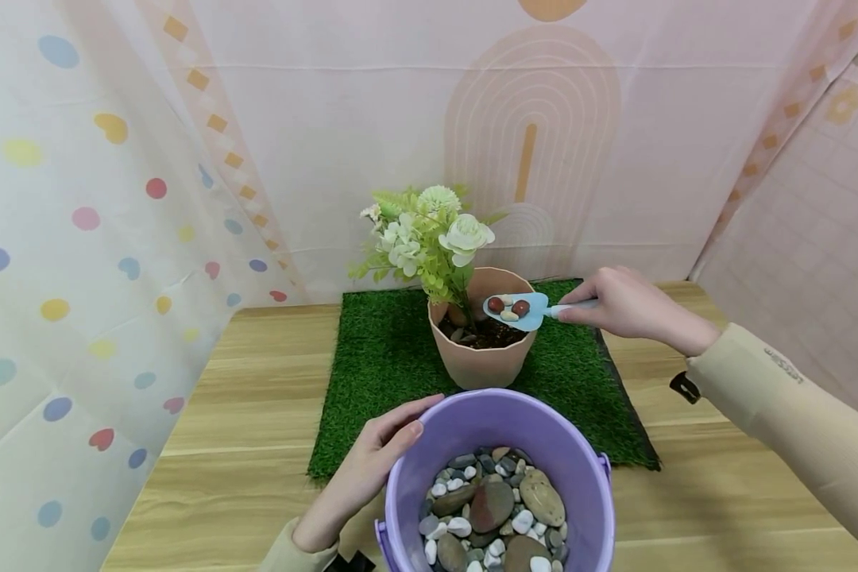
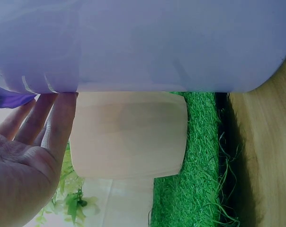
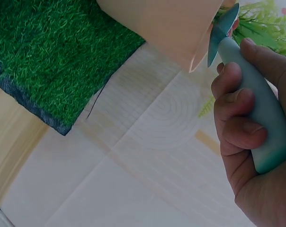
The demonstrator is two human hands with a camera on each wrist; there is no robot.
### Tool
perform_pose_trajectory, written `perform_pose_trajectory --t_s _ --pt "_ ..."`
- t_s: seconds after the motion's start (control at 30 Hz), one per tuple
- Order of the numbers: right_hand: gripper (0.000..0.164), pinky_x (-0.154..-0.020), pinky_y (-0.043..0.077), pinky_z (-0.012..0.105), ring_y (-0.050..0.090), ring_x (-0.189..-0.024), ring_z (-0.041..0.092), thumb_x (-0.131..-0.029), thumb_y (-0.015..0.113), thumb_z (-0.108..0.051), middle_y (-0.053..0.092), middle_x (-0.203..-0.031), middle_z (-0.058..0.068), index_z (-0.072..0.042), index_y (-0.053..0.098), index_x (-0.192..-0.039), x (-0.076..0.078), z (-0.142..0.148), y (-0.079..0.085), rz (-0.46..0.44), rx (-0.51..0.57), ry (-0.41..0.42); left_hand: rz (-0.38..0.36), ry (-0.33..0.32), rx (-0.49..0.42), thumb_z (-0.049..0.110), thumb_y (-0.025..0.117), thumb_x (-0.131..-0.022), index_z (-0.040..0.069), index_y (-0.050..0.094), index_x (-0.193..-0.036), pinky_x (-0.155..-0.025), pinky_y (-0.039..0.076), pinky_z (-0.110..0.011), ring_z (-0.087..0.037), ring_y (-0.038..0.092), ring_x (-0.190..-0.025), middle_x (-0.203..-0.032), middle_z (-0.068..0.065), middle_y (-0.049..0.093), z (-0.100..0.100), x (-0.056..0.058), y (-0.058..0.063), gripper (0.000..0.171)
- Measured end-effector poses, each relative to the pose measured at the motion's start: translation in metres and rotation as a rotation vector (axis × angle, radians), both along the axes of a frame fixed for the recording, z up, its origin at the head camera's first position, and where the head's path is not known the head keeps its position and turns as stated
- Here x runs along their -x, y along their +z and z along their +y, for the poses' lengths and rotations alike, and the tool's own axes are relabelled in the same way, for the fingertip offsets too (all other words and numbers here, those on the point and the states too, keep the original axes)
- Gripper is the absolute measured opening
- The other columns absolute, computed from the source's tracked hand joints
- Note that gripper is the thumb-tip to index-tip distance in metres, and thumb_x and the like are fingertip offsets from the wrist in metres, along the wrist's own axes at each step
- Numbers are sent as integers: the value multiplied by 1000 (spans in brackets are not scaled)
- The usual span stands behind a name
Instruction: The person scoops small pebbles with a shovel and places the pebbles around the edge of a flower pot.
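My right hand (image 1: pixel 622 302) grips the handle of a small light-blue hand trowel (image 1: pixel 532 311), fingers curled round it in the right wrist view. Its blade carries several red and cream pebbles (image 1: pixel 520 308) over the rim of a pinkish flowerpot (image 1: pixel 482 361). Dark soil and a few stones lie inside the pot, with white flowers (image 1: pixel 466 238) and green leaves rising from its left part. Against the upper left rim of a purple bucket (image 1: pixel 593 492) rests my left hand (image 1: pixel 372 461); its fingers reach straight along the bucket's outer side in the left wrist view.
Many grey, brown and white stones (image 1: pixel 492 506) fill the bucket's bottom. The pot stands on a green artificial-grass mat (image 1: pixel 372 357), laid on a wood-grain table (image 1: pixel 243 421). Patterned cloth (image 1: pixel 329 159) hangs behind and at both sides.
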State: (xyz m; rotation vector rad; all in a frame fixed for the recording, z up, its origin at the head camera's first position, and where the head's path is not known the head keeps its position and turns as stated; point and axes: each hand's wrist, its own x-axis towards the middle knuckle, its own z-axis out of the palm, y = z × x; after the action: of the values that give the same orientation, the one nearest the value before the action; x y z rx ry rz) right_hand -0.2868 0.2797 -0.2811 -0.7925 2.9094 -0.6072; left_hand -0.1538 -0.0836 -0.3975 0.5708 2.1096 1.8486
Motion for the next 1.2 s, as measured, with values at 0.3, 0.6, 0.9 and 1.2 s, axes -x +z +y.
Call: perform_pose_trajectory --t_s 0.3,0.6,0.9,1.2 --pt "19 -62 47 28 56 -60 6 -97 76 -28 84 -93 3 -14 86 -105 18 -10 3 5 -60 75 18 1 -7 20 44 -114 4 50 -156 -96 60 -23 3 68 -120 -153 -27 56 1 1 -1 45" --pt "22 -78 60 41 74 -79 14 -99 74 -32 84 -102 4 -16 86 -106 27 -24 4 -43 -129 80 32 9 9 20 44 -114 3 50 -155 -97 60 -22 4 67 -120 -153 -27 57 1 1 -1 45" --pt "18 -87 62 48 79 -89 23 -97 75 -29 84 -102 6 -16 87 -103 29 -33 5 -53 -185 80 29 8 20 20 44 -114 1 50 -155 -97 59 -22 4 67 -121 -153 -26 57 1 0 -1 46" --pt "25 -58 41 29 45 -55 9 -95 77 -22 62 -59 -8 -17 79 -70 30 -44 15 -11 -293 103 34 9 5 19 44 -114 1 50 -155 -97 60 -22 3 67 -122 -152 -27 58 0 1 -3 45"
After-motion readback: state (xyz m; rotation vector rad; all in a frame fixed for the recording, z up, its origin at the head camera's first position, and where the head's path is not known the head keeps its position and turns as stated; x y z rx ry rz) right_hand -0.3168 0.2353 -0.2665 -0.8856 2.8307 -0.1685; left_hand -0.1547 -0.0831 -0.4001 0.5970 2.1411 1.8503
